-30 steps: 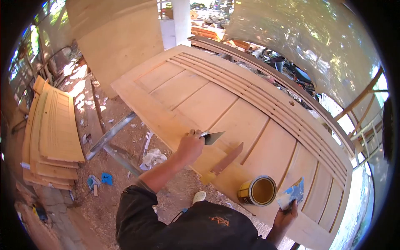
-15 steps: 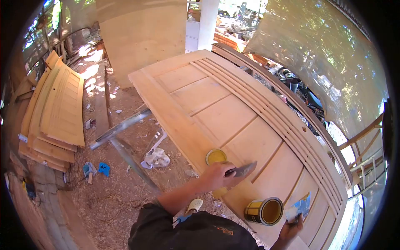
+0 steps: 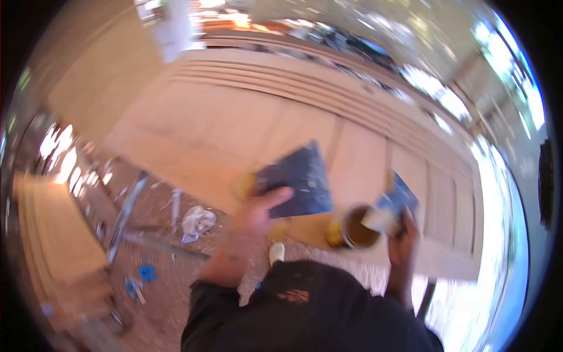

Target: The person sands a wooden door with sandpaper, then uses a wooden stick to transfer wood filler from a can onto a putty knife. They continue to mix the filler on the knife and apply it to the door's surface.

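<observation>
My left hand (image 3: 258, 212) grips a broad putty knife (image 3: 300, 180), its dark, smudged blade turned up over the wooden door panel (image 3: 217, 126). In my right hand (image 3: 403, 239) is a second putty knife (image 3: 401, 195) with a bluish blade. A pale lump of filler (image 3: 380, 220) shows at its lower left side, by the mouth of an open yellow can (image 3: 336, 233). The can stands near the door's close edge; brown material shows inside. Partly hidden behind my left hand is a yellow lid (image 3: 244, 184). Motion blurs both hands.
The door lies on a metal stand (image 3: 128, 217). More wooden panels (image 3: 56, 229) are stacked at the left. A white crumpled bag (image 3: 198, 223) and a blue scrap (image 3: 147, 273) lie on the dirt floor. A large board (image 3: 105, 88) stands behind.
My view has swung to the right. My left putty knife has turned so its broad face shows. My right hand has brought its knife up beside the can's mouth.
</observation>
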A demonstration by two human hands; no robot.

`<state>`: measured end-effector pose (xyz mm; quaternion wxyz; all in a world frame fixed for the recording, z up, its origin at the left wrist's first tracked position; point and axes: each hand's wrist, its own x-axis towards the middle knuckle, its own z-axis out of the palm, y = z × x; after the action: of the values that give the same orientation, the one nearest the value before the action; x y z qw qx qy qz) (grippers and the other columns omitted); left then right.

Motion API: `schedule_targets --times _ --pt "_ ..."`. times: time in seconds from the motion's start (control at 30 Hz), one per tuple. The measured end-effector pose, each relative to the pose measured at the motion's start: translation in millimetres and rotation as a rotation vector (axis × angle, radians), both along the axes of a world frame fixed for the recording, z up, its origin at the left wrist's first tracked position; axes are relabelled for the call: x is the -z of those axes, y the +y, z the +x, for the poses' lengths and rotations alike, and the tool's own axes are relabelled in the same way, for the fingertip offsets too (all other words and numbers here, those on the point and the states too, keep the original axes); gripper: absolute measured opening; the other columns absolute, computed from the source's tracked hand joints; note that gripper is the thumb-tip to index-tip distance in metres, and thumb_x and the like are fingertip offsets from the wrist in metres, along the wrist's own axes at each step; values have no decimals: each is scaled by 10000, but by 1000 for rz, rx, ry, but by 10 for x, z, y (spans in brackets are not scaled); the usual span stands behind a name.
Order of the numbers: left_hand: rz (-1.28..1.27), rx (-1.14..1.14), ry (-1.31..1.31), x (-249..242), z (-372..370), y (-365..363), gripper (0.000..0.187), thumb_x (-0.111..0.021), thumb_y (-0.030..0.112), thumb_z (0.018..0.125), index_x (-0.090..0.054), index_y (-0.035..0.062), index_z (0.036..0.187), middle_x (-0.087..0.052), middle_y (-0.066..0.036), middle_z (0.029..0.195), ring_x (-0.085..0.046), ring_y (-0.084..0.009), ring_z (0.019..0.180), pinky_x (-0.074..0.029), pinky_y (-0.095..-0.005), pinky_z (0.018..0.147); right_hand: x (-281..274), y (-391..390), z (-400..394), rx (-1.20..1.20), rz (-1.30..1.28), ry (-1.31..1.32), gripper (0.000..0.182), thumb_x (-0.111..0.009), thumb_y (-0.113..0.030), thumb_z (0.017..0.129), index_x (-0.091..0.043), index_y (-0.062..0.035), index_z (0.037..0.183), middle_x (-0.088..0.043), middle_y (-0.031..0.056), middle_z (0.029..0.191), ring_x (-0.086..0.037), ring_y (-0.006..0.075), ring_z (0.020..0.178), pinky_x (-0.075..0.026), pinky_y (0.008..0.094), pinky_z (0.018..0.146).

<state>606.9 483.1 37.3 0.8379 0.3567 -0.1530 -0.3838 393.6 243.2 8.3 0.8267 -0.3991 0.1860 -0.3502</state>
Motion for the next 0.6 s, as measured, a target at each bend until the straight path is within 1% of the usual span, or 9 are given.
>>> schedule_targets --times 0.03,0.07,0.1,0.2,0.3,0.4,0.43,0.53,0.6 --pt "89 -80 -131 -162 -165 -32 354 -628 47 811 -530 13 1149 -614 -68 1019 -614 -195 944 -527 -357 788 -3 52 -8 51 23 37 299 -478 -118 935 -483 15 1203 -564 124 1143 -545 204 1073 -451 340 915" --pt "195 -22 -422 -225 -244 -10 379 -624 24 794 -530 11 1161 -601 -89 1038 -605 -216 971 -512 -370 816 -5 102 -25 101 46 75 282 -489 -102 931 -483 19 1186 -573 113 1115 -551 197 1055 -461 322 892" --pt "276 26 -726 -292 -287 -61 406 -621 2 777 -529 9 1172 -588 -110 1057 -597 -237 998 -497 -383 843 -114 165 -36 83 48 52 275 -478 -102 936 -479 17 1184 -578 108 1106 -558 187 1039 -461 316 885" --pt "380 -71 -1647 -478 -555 -299 477 -621 -1 744 -522 16 1210 -542 -168 1103 -553 -327 1066 -464 -430 888 -152 216 -194 48 61 21 255 -455 -101 945 -481 11 1173 -588 95 1093 -569 163 1008 -457 309 881" --pt "428 71 -1989 -459 -735 -440 506 -616 39 735 -524 31 1232 -487 -227 1176 -500 -421 1111 -424 -486 936 -133 274 -233 77 92 16 249 -451 -101 946 -484 12 1166 -593 88 1087 -574 150 991 -455 301 880" --pt "457 136 -2184 -393 -878 -542 468 -600 77 773 -526 34 1234 -485 -239 1199 -471 -445 1143 -402 -534 945 -81 289 -315 124 102 26 267 -456 -105 944 -468 25 1177 -599 103 1085 -595 164 978 -478 297 857" --pt "467 143 -2222 -330 -916 -570 474 -584 96 788 -511 36 1253 -471 -256 1224 -464 -447 1153 -397 -553 943 -56 286 -348 136 101 31 276 -457 -108 943 -460 31 1183 -600 111 1085 -604 172 974 -490 297 847" --pt "500 246 -2269 -274 -1016 -655 466 -567 115 809 -501 34 1262 -472 -256 1223 -468 -447 1148 -398 -552 942 -12 289 -436 130 133 45 260 -454 -99 946 -484 23 1173 -604 88 1081 -570 138 992 -450 284 876" --pt "533 200 -2310 -220 -1075 -719 461 -557 127 819 -497 29 1265 -469 -258 1227 -469 -450 1145 -398 -554 942 8 289 -505 104 175 49 267 -453 -95 945 -484 28 1179 -603 87 1082 -565 137 990 -445 282 876"
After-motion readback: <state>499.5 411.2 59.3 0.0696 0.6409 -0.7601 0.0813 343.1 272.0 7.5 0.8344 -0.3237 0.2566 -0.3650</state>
